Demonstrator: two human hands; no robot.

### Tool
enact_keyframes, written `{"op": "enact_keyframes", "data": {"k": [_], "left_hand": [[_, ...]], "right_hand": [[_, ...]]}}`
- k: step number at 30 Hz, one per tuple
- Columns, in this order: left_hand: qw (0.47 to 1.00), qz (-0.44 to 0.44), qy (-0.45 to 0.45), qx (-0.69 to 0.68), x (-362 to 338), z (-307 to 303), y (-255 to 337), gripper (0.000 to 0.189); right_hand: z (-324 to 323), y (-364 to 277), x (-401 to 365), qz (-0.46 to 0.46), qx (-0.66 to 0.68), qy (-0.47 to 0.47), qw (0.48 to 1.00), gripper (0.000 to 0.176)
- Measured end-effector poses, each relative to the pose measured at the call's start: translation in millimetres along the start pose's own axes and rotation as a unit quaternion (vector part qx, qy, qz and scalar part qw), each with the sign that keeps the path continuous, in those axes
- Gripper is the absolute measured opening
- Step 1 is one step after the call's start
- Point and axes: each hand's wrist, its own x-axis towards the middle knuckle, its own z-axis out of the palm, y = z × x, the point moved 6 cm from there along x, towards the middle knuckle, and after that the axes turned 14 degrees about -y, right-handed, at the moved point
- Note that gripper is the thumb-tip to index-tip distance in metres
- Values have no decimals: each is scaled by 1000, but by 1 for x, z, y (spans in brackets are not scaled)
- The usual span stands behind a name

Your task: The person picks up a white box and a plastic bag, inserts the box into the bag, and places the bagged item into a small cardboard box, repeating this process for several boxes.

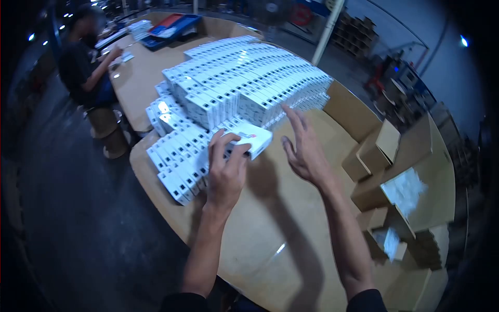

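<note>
My left hand [227, 161] is closed on a small white box [253, 137], with the fingers over its near side. The box is tilted above the table [291, 218], close to the front of the stacked boxes. To its right, my right hand [304, 148] is raised with fingers apart and holds nothing. Many matching white boxes [249, 73] with dark square marks stand packed in rows, in a tall block behind my hands. A lower row of boxes [179, 156] stands to the left of my left hand.
Along the right edge stand open cardboard boxes [371, 151], some with clear plastic bags [405, 190] in them. A blue tray [169, 34] lies at the far end. Another person [86, 62] sits at the far left, with hands over the table.
</note>
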Motion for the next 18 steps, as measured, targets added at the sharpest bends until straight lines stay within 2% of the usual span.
{"op": "enact_keyframes", "data": {"k": [2,3,5,6,8,11,13,14,15,16,18], "left_hand": [[999,-4,-10,-40,-20,4,19,36],[998,-5,-22,-54,-30,9,29,37],[994,7,-43,-103,-46,22,60,38],[989,16,-50,-137,-54,30,75,38],[983,54,-83,-154,-67,47,115,40],[950,105,-162,-243,-77,76,175,42],[925,165,-222,-262,-73,92,212,44],[906,165,-254,-296,-66,100,226,44],[885,165,-287,-327,-57,106,240,43],[863,162,-320,-355,-46,113,254,42],[847,198,-353,-345,-10,135,287,28]], "right_hand": [[-6,-9,-48,83,174,-45,980,61],[2,-4,-75,82,249,-26,965,57],[11,-4,-129,84,456,-50,885,55],[12,-3,-153,100,484,-62,867,53],[2,-2,-193,81,531,1,843,47],[-10,15,-251,148,549,57,820,33],[-30,31,-292,168,527,96,828,26],[-41,39,-311,176,516,114,831,24],[-51,45,-329,198,577,141,780,21],[-79,45,-343,226,492,148,827,20],[-114,63,-373,242,411,178,861,21]]}}
